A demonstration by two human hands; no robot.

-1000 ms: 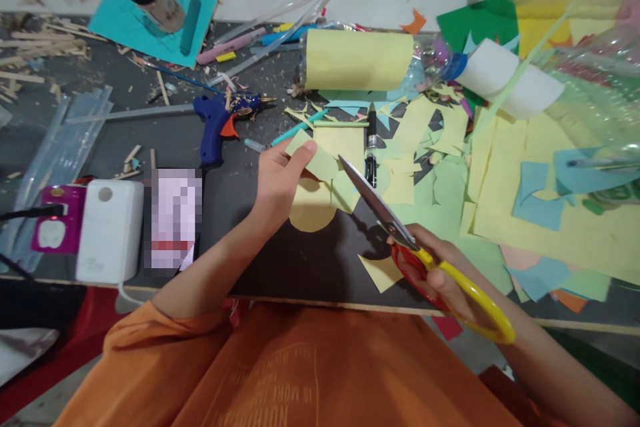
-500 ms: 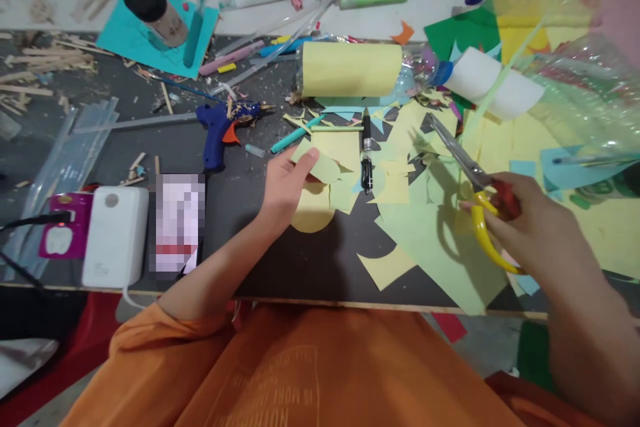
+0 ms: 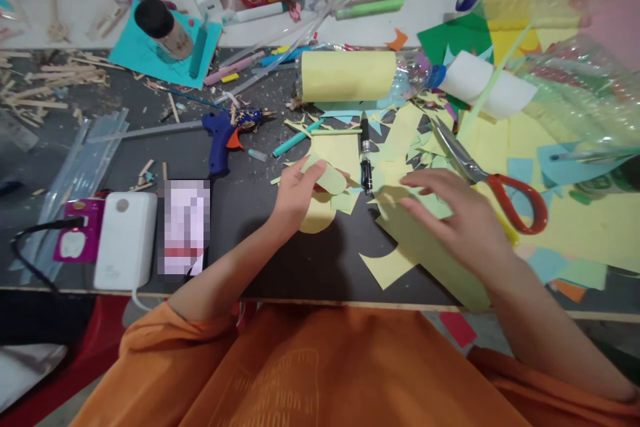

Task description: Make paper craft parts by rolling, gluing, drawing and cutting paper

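Between the thumb and fingers of my left hand [image 3: 296, 193] is a small pale green paper piece [image 3: 330, 177] with a rounded end. Below it a yellow paper disc [image 3: 316, 215] lies on the dark table. My right hand [image 3: 453, 213] holds nothing; its thumb and fingers are apart over a larger green paper sheet [image 3: 425, 250]. The scissors [image 3: 467, 163], with red and yellow handles, rest on the papers just beyond that hand. A black pen [image 3: 367, 153] lies between the two hands.
A clear bottle wrapped in yellow paper [image 3: 347, 75] lies behind the hands. To the left are a blue glue gun [image 3: 220, 140], a phone [image 3: 185, 227], a white power bank [image 3: 125, 240] and wood sticks [image 3: 65, 83]. Clear plastic bottles and coloured paper crowd the right side.
My right hand has let go of the scissors, which now lie on the papers, and has moved left toward my left hand. My left hand still holds the green paper, shifted slightly right.
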